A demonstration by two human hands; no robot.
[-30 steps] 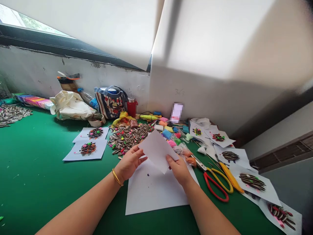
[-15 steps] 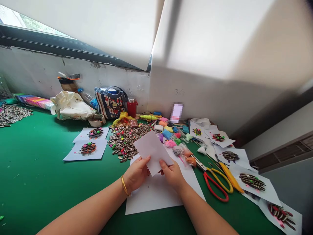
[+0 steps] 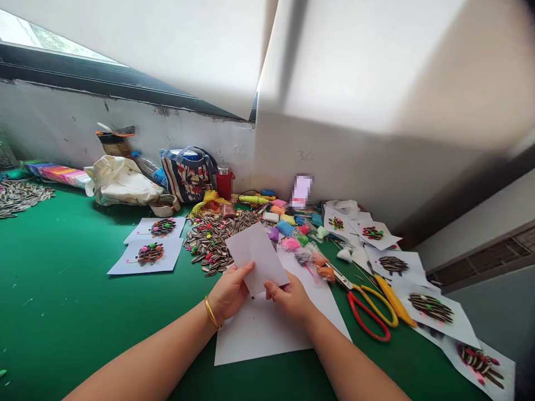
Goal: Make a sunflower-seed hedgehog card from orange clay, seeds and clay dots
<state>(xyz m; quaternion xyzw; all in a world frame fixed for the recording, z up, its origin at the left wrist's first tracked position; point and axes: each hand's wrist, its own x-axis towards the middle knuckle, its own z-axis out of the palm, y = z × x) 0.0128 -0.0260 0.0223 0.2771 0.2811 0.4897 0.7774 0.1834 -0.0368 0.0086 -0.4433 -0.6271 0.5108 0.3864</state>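
Note:
A small blank white card [image 3: 259,257] is held up at the centre, tilted, above a larger white sheet of paper [image 3: 267,340] lying on the green table. My left hand [image 3: 230,292] grips its left lower edge, thumb on top and fingers beneath. At the lower right corner, my right hand [image 3: 288,298] pinches the card with the thumb near its edge. Some fingers of both hands are hidden under the card. Beyond it lies a pile of striped sunflower seeds [image 3: 213,236] mixed with small coloured balls.
Scissors [image 3: 370,309] with red and yellow handles and a yellow utility knife [image 3: 395,301] lie to the right. Cards with seed hedgehogs [image 3: 432,309] line the right edge; two more [image 3: 150,256] lie left. Bagged coloured clay [image 3: 292,236], a striped bag [image 3: 190,175] and a red bottle [image 3: 224,184] stand behind.
The card has shifted slightly left and turned a little. My right thumb has slid from the card's face toward its lower right edge. Both hands still hold it.

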